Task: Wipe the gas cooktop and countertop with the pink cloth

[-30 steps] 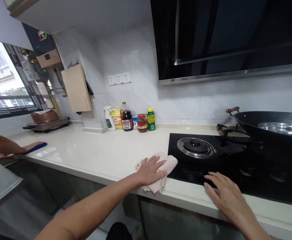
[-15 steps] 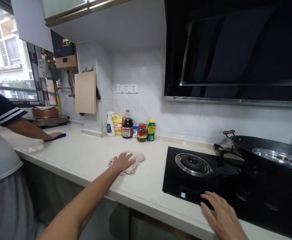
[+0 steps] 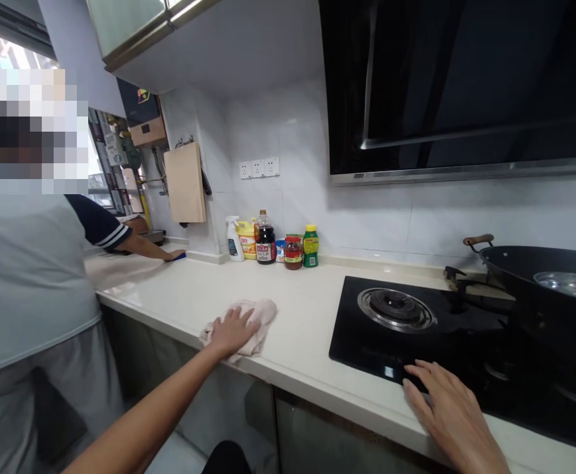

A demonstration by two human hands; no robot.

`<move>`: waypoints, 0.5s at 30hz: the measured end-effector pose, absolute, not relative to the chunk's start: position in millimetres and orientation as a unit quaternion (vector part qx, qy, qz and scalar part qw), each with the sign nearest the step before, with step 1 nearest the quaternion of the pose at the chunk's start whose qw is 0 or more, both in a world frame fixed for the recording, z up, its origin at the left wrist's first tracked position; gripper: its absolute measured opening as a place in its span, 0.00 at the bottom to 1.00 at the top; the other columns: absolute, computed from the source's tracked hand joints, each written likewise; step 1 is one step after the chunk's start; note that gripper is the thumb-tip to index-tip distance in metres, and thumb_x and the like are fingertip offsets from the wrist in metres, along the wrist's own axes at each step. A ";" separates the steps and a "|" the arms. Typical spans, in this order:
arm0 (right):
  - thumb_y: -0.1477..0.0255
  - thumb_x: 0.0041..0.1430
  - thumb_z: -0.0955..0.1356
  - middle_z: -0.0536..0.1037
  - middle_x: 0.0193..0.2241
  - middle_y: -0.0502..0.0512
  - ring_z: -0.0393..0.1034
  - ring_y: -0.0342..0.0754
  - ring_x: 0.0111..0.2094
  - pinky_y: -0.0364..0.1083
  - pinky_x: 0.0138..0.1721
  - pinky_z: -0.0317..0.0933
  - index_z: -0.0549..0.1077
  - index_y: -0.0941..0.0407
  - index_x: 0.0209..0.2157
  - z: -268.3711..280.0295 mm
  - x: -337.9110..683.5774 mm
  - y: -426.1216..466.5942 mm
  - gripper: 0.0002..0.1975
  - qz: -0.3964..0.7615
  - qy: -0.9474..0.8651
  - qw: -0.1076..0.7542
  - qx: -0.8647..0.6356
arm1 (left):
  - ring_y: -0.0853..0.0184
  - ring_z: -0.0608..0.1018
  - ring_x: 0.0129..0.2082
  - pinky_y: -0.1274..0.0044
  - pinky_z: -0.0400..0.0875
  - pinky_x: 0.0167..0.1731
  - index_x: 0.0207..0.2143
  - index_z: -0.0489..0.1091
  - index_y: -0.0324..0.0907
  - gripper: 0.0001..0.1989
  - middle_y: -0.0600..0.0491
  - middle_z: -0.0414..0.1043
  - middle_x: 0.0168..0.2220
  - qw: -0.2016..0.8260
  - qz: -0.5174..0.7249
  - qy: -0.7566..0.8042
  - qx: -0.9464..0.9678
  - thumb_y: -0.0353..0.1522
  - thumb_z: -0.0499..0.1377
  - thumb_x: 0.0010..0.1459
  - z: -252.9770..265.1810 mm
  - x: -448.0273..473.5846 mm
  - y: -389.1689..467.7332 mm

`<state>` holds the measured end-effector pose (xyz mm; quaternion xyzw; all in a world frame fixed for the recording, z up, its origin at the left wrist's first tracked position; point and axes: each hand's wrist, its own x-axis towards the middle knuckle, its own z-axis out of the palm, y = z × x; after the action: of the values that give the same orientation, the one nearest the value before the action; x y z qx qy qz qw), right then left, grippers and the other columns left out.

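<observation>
My left hand presses palm down on a pale pink cloth, its fingers spread over the fabric. The cloth lies crumpled on the white countertop, with part of it at the front edge. My right hand is open and holds nothing. Its fingers reach over the front edge of the black gas hob, below the left burner; whether the fingertips touch the glass, I cannot tell.
A spray bottle, a dark sauce bottle, a red-lidded jar and a green bottle stand by the wall. A black wok sits on the right. At left, another person's hand holds a blue cloth.
My left hand has slid the cloth toward the counter's front edge. The view has shifted left, and the other person's hand has moved farther along the counter toward the wall. My right hand stays by the hob.
</observation>
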<state>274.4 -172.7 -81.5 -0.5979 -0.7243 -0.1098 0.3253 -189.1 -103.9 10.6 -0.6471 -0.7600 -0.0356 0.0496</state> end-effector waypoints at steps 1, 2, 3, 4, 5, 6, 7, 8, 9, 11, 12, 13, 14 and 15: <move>0.55 0.66 0.60 0.75 0.56 0.58 0.63 0.62 0.61 0.64 0.60 0.57 0.76 0.52 0.51 -79.6 274.1 -173.5 0.23 -0.104 -0.725 0.325 -0.599 | 0.48 0.56 0.70 0.48 0.52 0.63 0.68 0.58 0.52 0.31 0.44 0.53 0.71 0.052 -0.037 -0.747 -0.661 0.49 0.43 0.68 7.5 -172.8 -112.0; 0.55 0.66 0.59 0.75 0.56 0.58 0.63 0.62 0.61 0.64 0.59 0.58 0.76 0.52 0.51 -77.9 274.0 -174.0 0.23 -0.099 -0.725 0.323 -0.600 | 0.50 0.55 0.71 0.50 0.52 0.64 0.68 0.59 0.53 0.30 0.45 0.53 0.71 0.056 -0.040 -0.732 -0.678 0.50 0.44 0.68 2.9 -155.2 -120.6; 0.55 0.66 0.59 0.75 0.56 0.58 0.63 0.62 0.61 0.64 0.59 0.58 0.77 0.52 0.51 -76.5 274.0 -174.2 0.23 -0.094 -0.725 0.321 -0.602 | 0.51 0.55 0.71 0.52 0.51 0.65 0.68 0.59 0.53 0.29 0.46 0.53 0.71 0.062 -0.047 -0.717 -0.693 0.49 0.44 0.68 -3.4 -136.5 -129.7; 0.55 0.66 0.59 0.75 0.55 0.58 0.63 0.62 0.61 0.64 0.59 0.58 0.77 0.52 0.50 -75.6 274.0 -174.2 0.23 -0.090 -0.725 0.319 -0.603 | 0.53 0.55 0.71 0.54 0.50 0.65 0.68 0.59 0.55 0.29 0.47 0.54 0.71 0.067 -0.055 -0.701 -0.708 0.49 0.44 0.68 -11.6 -117.2 -139.0; 0.55 0.66 0.59 0.75 0.55 0.58 0.63 0.62 0.61 0.63 0.59 0.59 0.77 0.52 0.50 -75.2 274.1 -173.9 0.23 -0.088 -0.725 0.318 -0.604 | 0.54 0.55 0.71 0.54 0.50 0.66 0.68 0.59 0.56 0.28 0.49 0.54 0.71 0.077 -0.072 -0.680 -0.725 0.49 0.45 0.69 -21.6 -98.0 -148.2; 0.56 0.66 0.59 0.76 0.55 0.58 0.64 0.62 0.61 0.63 0.58 0.59 0.77 0.52 0.50 -75.5 274.4 -173.4 0.23 -0.088 -0.724 0.319 -0.605 | 0.52 0.58 0.70 0.52 0.52 0.65 0.67 0.61 0.56 0.27 0.47 0.57 0.70 0.096 -0.120 -0.645 -0.749 0.48 0.46 0.68 -33.0 -79.3 -156.7; 0.56 0.66 0.59 0.76 0.55 0.57 0.64 0.62 0.61 0.63 0.58 0.59 0.77 0.51 0.50 -76.4 274.7 -172.6 0.23 -0.090 -0.723 0.321 -0.605 | 0.50 0.61 0.68 0.50 0.54 0.64 0.66 0.62 0.56 0.26 0.47 0.60 0.69 0.115 -0.172 -0.610 -0.765 0.47 0.48 0.68 -45.3 -61.9 -164.2; 0.55 0.66 0.60 0.76 0.55 0.57 0.64 0.62 0.61 0.63 0.58 0.59 0.77 0.51 0.50 -77.8 275.2 -171.6 0.22 -0.095 -0.723 0.323 -0.604 | 0.48 0.63 0.67 0.47 0.55 0.63 0.67 0.60 0.56 0.27 0.46 0.60 0.68 0.134 -0.220 -0.575 -0.777 0.46 0.50 0.67 -57.8 -46.1 -170.4; 0.55 0.66 0.60 0.76 0.55 0.57 0.64 0.62 0.60 0.63 0.58 0.60 0.77 0.51 0.50 -79.5 275.8 -170.4 0.22 -0.100 -0.722 0.326 -0.602 | 0.45 0.64 0.66 0.45 0.56 0.61 0.68 0.58 0.57 0.29 0.45 0.60 0.68 0.150 -0.253 -0.539 -0.789 0.45 0.52 0.66 -69.5 -32.7 -175.2; 0.55 0.66 0.60 0.76 0.55 0.57 0.65 0.61 0.60 0.63 0.58 0.60 0.77 0.51 0.50 -83.5 277.5 -167.7 0.22 -0.109 -0.722 0.332 -0.597 | 0.42 0.63 0.66 0.41 0.56 0.59 0.69 0.55 0.57 0.33 0.43 0.58 0.69 0.174 -0.279 -0.494 -0.805 0.45 0.56 0.63 -87.7 -14.5 -180.4; 0.55 0.65 0.61 0.76 0.55 0.57 0.65 0.61 0.60 0.63 0.58 0.60 0.77 0.51 0.50 -85.2 278.6 -166.4 0.22 -0.110 -0.724 0.333 -0.595 | 0.42 0.63 0.66 0.40 0.57 0.58 0.70 0.55 0.57 0.34 0.42 0.58 0.69 0.181 -0.280 -0.477 -0.813 0.46 0.57 0.62 -93.4 -10.1 -181.4; 0.55 0.65 0.61 0.76 0.55 0.57 0.65 0.61 0.60 0.63 0.58 0.61 0.77 0.50 0.50 -86.7 279.7 -165.3 0.22 -0.107 -0.725 0.332 -0.594 | 0.42 0.63 0.66 0.40 0.58 0.58 0.69 0.55 0.56 0.35 0.41 0.57 0.69 0.184 -0.279 -0.463 -0.821 0.47 0.57 0.62 -96.9 -9.2 -181.7; 0.55 0.65 0.61 0.76 0.55 0.56 0.66 0.61 0.60 0.63 0.58 0.61 0.77 0.50 0.50 -87.7 281.0 -164.4 0.22 -0.102 -0.725 0.330 -0.595 | 0.42 0.63 0.66 0.41 0.59 0.58 0.69 0.56 0.55 0.35 0.41 0.58 0.69 0.185 -0.277 -0.448 -0.830 0.48 0.58 0.61 -98.5 -11.6 -181.4; 0.54 0.65 0.61 0.76 0.55 0.56 0.66 0.61 0.60 0.63 0.57 0.61 0.77 0.49 0.50 -88.2 282.3 -163.8 0.22 -0.097 -0.725 0.327 -0.599 | 0.43 0.64 0.66 0.43 0.60 0.58 0.68 0.56 0.55 0.35 0.41 0.58 0.69 0.185 -0.277 -0.431 -0.839 0.50 0.58 0.61 -98.7 -17.1 -180.8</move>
<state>282.3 -163.8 -88.2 -0.5988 -0.7249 -0.0967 0.3267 -17.1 -180.8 -98.7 -0.8385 -0.4313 -0.2772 0.1845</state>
